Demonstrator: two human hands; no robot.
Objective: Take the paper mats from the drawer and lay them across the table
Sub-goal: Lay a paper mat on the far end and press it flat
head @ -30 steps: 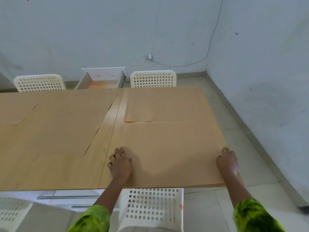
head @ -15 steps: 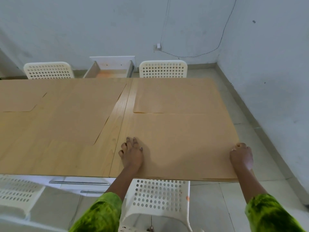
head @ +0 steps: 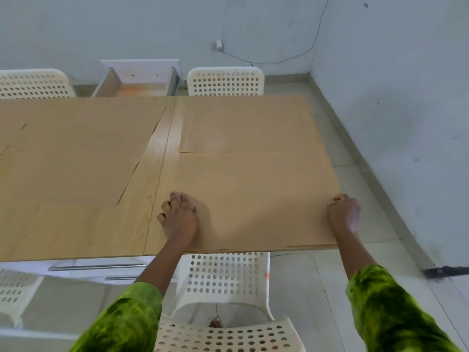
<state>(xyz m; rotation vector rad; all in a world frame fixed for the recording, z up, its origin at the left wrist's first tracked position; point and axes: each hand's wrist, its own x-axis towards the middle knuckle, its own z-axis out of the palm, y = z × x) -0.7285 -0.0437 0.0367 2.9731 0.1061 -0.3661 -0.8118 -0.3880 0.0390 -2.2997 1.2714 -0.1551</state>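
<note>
Brown paper mats lie on the long wooden table (head: 162, 158). The nearest right mat (head: 253, 194) lies flat at the table's near right corner. My left hand (head: 179, 217) presses on that mat's left edge, fingers spread. My right hand (head: 344, 212) is at the mat's right edge, with its fingers curled over it where it meets the table's edge. Another mat (head: 241, 123) lies behind it, and more mats (head: 76, 153) cover the table's left half. The white drawer (head: 142, 83) stands open beyond the far edge.
White perforated chairs stand at the far side (head: 225, 81) and far left (head: 33, 83); another chair (head: 223, 275) is tucked under the near edge between my arms. Drawer handles (head: 96, 267) show below the near edge. A wall runs close along the right.
My right hand lay flat on the mat a second ago; its fingers have since curled at the mat's right edge. My left hand stays pressed in place. The view has shifted slightly.
</note>
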